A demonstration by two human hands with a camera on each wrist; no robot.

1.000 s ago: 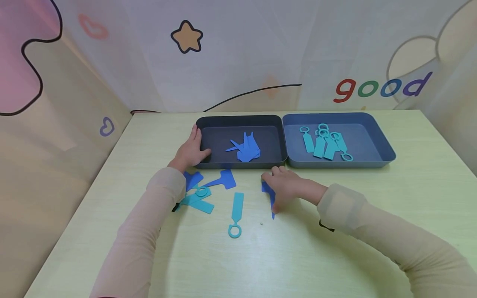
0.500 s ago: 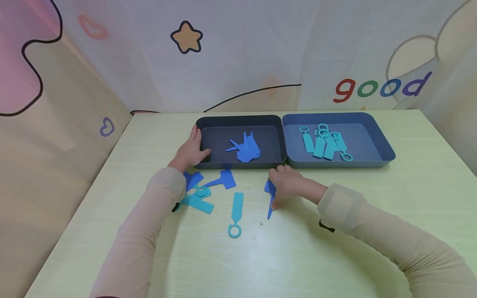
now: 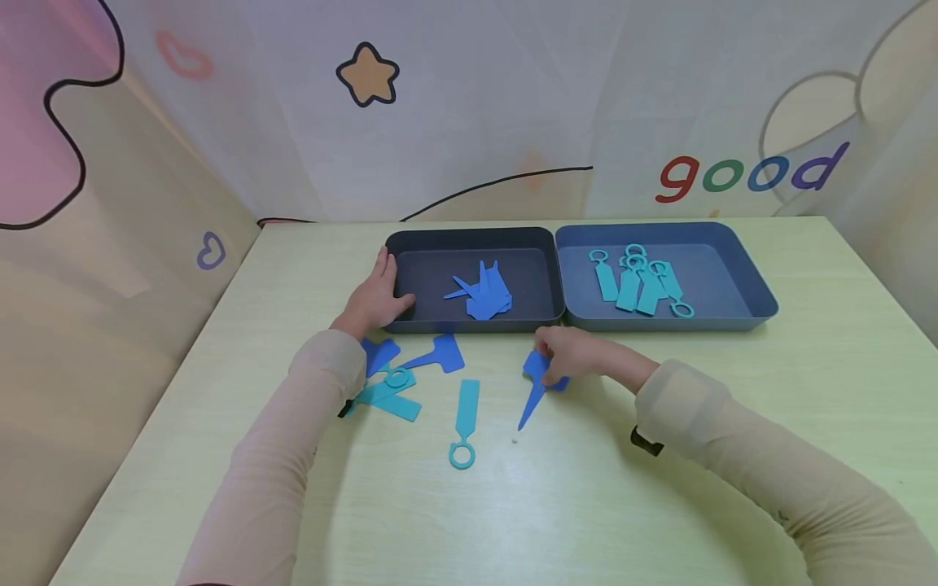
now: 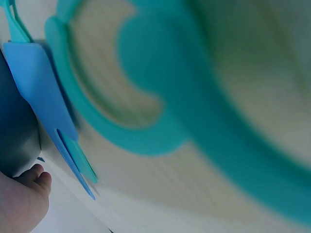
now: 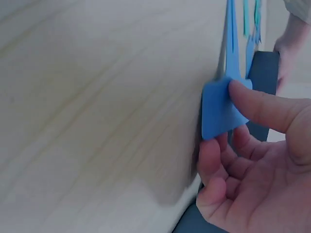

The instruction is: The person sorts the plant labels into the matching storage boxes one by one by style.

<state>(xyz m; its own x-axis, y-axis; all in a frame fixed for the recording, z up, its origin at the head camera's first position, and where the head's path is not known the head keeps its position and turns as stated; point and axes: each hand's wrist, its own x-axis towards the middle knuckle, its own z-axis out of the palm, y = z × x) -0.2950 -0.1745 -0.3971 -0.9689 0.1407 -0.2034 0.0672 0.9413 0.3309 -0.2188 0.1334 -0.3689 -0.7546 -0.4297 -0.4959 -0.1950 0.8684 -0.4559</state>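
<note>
My right hand (image 3: 575, 354) pinches a blue T-shaped plant label (image 5: 218, 107) between thumb and fingers, its pointed stem (image 3: 531, 407) aimed down-left in the head view. On the black tray's (image 3: 476, 325) left front corner rests my left hand (image 3: 374, 301), fingers along the outer side and thumb over the rim. Inside that tray lies a pile of blue plant labels (image 3: 485, 301). Beside my left wrist are more blue labels (image 3: 443, 353) and overlapping teal ring labels (image 3: 396, 404). A single teal ring label (image 3: 466, 411) lies in front of the trays.
A grey-blue tray (image 3: 733, 277) stands to the right of the black one, holding several teal ring labels (image 3: 648, 289). The pale wooden table (image 3: 469, 529) meets a printed cloth backdrop (image 3: 476, 98) behind the trays.
My right hand has drawn slightly to the right, and its wrist and fingers have turned, bringing more of the blue label into sight; the stem now slants further left. My left hand stays put.
</note>
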